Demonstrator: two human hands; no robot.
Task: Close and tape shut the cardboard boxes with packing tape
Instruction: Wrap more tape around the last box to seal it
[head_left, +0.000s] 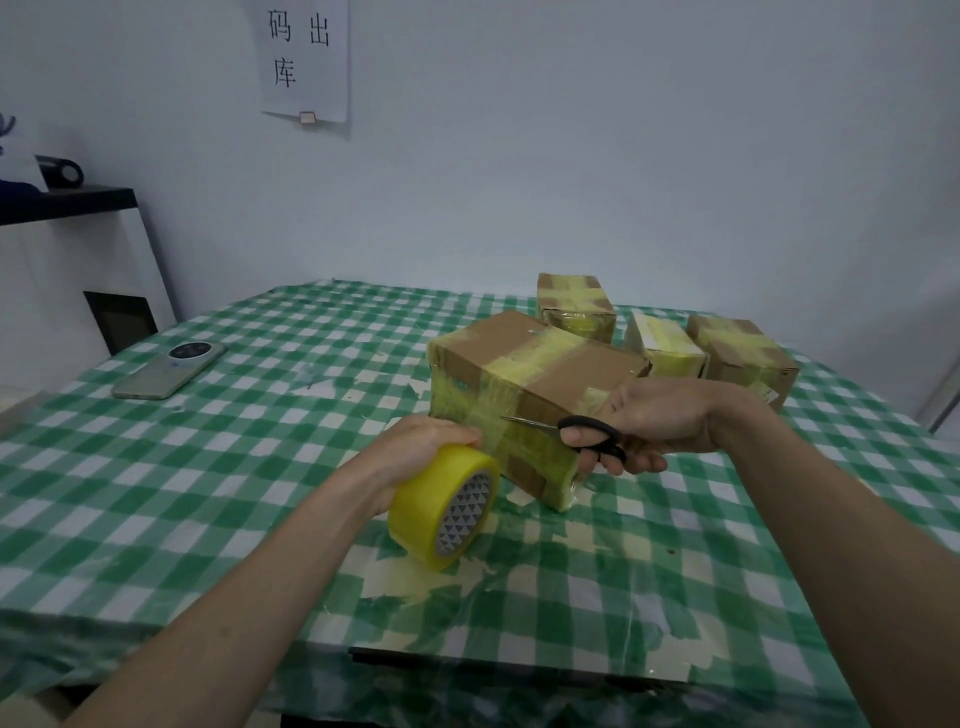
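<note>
With the left hand (426, 441) gripping the tape roll (444, 506) against the cardboard box (535, 384) on the desk (260, 467) and right-hand fingers (597, 460) holding scissors (576, 428), slack tape risks a ragged cut.

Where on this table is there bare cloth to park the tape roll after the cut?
Free: the checked cloth between the phone and the big box, and the near strip in front of the tape roll. Crowded: the far right, where three small boxes cluster behind the big box, and around the scissors in the right hand.
</note>
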